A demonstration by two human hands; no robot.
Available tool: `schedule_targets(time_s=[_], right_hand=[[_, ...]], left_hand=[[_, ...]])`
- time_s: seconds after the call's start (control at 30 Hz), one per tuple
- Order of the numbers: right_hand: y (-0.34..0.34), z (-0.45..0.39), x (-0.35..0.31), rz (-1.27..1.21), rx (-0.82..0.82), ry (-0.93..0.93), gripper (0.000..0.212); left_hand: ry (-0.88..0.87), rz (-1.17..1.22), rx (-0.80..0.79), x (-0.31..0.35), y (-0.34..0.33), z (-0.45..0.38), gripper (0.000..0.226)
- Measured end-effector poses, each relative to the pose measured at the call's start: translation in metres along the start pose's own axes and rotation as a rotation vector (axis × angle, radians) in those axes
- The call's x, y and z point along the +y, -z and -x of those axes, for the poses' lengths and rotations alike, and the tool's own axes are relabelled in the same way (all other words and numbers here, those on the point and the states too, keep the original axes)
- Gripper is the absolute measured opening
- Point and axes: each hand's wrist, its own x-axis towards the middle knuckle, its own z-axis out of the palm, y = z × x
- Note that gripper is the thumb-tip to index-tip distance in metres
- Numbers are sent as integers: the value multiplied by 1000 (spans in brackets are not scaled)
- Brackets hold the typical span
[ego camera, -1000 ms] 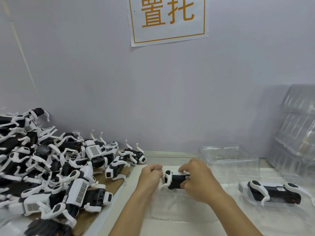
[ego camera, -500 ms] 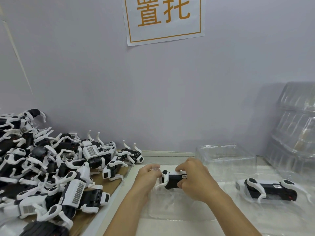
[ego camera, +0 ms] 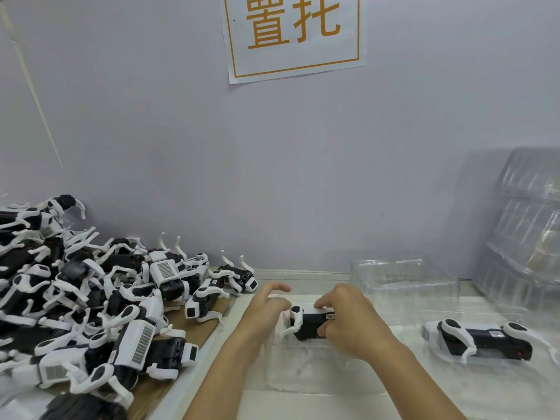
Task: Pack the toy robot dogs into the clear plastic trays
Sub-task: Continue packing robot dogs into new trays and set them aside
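**Packing station: one toy dog held over a tray**

The work surface is a white desk (ego camera: 303, 404) set against a plain pale grey wall (ego camera: 272, 177). A paper sign (ego camera: 293, 34) with orange characters inside an orange border is fixed to the wall above the work area.

On the left side of the desk, a brown board (ego camera: 185, 338) carries a loose pile of black-and-white toy dogs (ego camera: 91, 301) (legs pointing in many directions, several lying on their backs or sides). The pile reaches back to the wall.

Near the middle of the desk lies a clear tray (ego camera: 318, 374). Above its far edge the right hand (ego camera: 354, 325) grips a toy dog (ego camera: 306, 324) by the body, fingers curled over the top and thumb at the near side. The left hand (ego camera: 266, 310) is at the dog's white leg end; its fingers are partly spread, and whether they touch the leg cannot be told.

To the right, a second dog (ego camera: 481, 339) lies on its side, seated in another clear tray (ego camera: 430, 333). Behind it, near the wall, stands an unfilled clear tray (ego camera: 403, 280). At the far right edge a stack of clear trays (ego camera: 530, 231) leans against the wall.
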Motion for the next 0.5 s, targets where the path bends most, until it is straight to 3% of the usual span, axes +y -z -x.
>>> schedule_targets(time_s=[0.07, 0.2, 0.5], right_hand=[[0, 0, 0, -3, 1, -1, 43], [1, 0, 0, -9, 4, -3, 43], [-3, 0, -2, 43, 19, -15, 29]], left_hand=[[-28, -45, -106, 6, 8, 5, 17], [-36, -192, -255, 4, 18, 9, 21], [-71, -440, -136, 9, 7, 10, 8]])
